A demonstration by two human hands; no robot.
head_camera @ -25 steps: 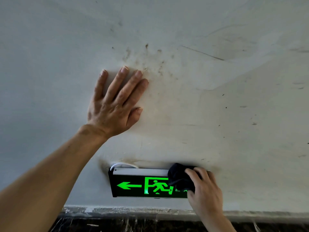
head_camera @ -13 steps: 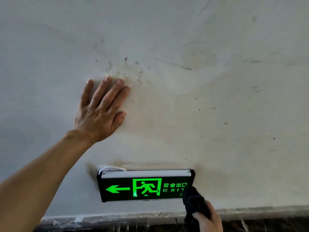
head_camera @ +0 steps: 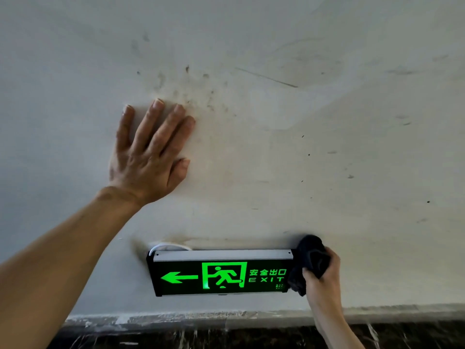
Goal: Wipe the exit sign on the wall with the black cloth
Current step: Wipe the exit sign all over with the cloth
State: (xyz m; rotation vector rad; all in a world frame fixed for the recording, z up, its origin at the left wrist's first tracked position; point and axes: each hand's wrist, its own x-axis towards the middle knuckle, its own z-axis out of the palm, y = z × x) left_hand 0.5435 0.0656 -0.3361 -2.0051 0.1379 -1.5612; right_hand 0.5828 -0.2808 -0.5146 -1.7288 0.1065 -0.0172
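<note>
A pretty grubby off-white wall was seen everywhere, smudged toward 12 o'clock, with a dark paint-splattered skirting spotted at 6 o'clock.

We seem to be in a public building's corridor or stairwell: a lit green exit sign sits low on a scuffed, stained white wall above a dark stone skirting.
</note>
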